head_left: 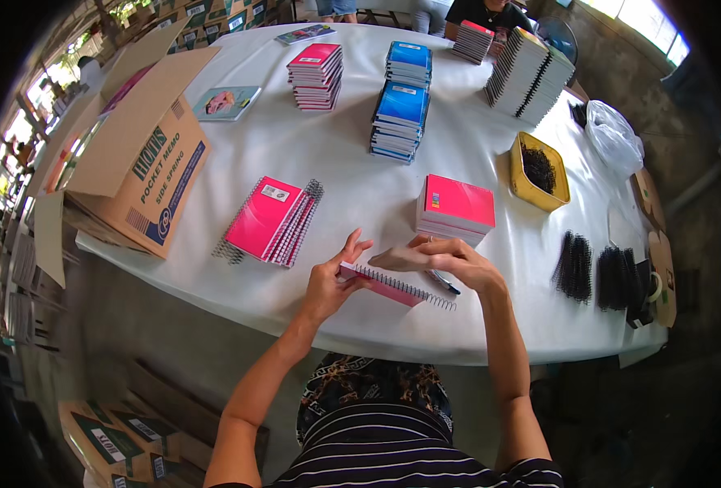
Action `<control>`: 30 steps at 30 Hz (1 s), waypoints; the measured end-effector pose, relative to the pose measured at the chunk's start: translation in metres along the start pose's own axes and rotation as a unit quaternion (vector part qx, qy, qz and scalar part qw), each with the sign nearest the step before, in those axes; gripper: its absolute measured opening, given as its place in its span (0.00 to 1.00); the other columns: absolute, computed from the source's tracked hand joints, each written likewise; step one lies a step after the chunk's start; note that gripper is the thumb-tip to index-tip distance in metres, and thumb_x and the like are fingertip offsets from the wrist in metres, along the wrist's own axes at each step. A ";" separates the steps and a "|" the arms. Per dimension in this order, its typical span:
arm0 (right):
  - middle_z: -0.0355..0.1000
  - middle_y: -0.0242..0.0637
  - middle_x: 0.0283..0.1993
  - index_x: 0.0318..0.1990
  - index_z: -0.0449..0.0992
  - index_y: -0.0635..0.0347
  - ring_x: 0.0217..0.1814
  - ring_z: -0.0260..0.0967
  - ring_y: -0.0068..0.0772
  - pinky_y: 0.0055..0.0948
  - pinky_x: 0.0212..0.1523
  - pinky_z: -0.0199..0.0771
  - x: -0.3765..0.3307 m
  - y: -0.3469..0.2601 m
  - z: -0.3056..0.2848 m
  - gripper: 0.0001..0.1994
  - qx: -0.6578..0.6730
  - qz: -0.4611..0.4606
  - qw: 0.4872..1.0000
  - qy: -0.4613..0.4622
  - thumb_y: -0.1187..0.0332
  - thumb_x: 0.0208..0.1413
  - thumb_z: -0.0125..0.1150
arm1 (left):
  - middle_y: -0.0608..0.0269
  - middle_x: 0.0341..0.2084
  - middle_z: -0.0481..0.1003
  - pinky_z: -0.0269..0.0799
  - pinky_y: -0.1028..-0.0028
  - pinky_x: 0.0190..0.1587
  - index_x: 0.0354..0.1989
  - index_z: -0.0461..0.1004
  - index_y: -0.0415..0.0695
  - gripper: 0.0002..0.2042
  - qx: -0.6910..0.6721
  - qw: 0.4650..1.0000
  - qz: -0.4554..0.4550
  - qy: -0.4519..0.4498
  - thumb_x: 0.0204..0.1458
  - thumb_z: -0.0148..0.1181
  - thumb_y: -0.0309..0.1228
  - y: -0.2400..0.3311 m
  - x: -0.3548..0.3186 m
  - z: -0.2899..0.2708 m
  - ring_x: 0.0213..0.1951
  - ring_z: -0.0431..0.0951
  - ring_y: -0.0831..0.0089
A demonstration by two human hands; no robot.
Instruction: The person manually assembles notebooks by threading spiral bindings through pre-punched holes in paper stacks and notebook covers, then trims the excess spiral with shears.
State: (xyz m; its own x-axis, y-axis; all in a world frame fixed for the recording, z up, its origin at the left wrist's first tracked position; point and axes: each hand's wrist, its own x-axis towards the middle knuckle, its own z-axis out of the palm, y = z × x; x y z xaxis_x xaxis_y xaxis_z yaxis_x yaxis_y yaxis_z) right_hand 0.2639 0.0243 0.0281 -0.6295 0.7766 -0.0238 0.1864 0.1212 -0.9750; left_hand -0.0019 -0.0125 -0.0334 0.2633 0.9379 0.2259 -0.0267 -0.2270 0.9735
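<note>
My left hand (326, 286) grips one end of a small pink notebook (393, 291), tipped with its spine upward at the near edge of the table. A dark wire coil (409, 289) runs along that spine, and its loose end sticks out past the notebook on the right. Over the coil, my right hand (446, 259) is held flat with its fingers stretched; whether it touches the wire I cannot tell. A stack of pink notebooks without visible coils (458, 205) stands just beyond it. To the left lies a pile of coiled pink notebooks (269, 220). A slim dark-tipped tool (443, 282) lies partly hidden below my right hand.
An opened cardboard box (145, 175) stands at the left. Farther back are blue notebook stacks (401, 114), a pink stack (315, 75) and tall coiled stacks (531, 75). A yellow tub of coils (539, 172) and black coil bundles (574, 267) sit right. Another person (491, 15) is across the table.
</note>
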 end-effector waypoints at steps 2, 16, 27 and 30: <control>0.71 0.46 0.47 0.51 0.80 0.54 0.50 0.67 0.39 0.34 0.54 0.65 0.005 -0.012 0.010 0.26 -0.028 -0.007 0.999 -0.033 0.45 0.53 0.61 | 0.52 0.59 0.70 0.75 0.75 0.51 0.71 0.51 0.49 0.46 0.034 0.999 0.004 0.002 0.42 0.70 0.18 0.001 -0.003 -0.002 0.59 0.70 0.75; 0.68 0.46 0.47 0.49 0.80 0.59 0.53 0.66 0.42 0.36 0.56 0.65 -0.083 -0.052 -0.026 0.21 -0.197 0.038 0.965 0.168 0.55 0.53 0.64 | 0.54 0.63 0.65 0.52 0.64 0.68 0.65 0.64 0.46 0.28 -0.034 0.985 0.005 -0.168 0.56 0.60 0.40 -0.010 0.000 -0.036 0.68 0.58 0.63; 0.62 0.49 0.60 0.59 0.69 0.54 0.63 0.59 0.50 0.44 0.62 0.61 -0.041 0.024 0.057 0.26 -0.497 -0.030 0.822 0.275 0.67 0.51 0.67 | 0.59 0.62 0.67 0.58 0.70 0.64 0.65 0.64 0.44 0.26 -0.030 0.991 -0.036 -0.122 0.60 0.56 0.42 0.001 -0.005 -0.024 0.64 0.65 0.67; 0.64 0.48 0.53 0.59 0.68 0.54 0.59 0.61 0.50 0.46 0.58 0.64 -0.036 0.052 0.055 0.25 -0.605 -0.036 0.742 0.286 0.70 0.51 0.65 | 0.57 0.60 0.70 0.68 0.74 0.55 0.65 0.64 0.47 0.26 0.063 0.997 0.017 -0.028 0.61 0.55 0.42 0.018 -0.004 -0.012 0.58 0.72 0.66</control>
State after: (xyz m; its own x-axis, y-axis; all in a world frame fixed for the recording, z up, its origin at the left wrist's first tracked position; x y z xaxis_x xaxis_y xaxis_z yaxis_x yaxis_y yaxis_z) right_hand 0.2547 -0.0319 -0.0341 -0.3126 0.8345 0.4538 0.9263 0.3735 -0.0488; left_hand -0.0152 -0.0168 -0.0165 0.3185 0.9138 0.2520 0.0841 -0.2921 0.9527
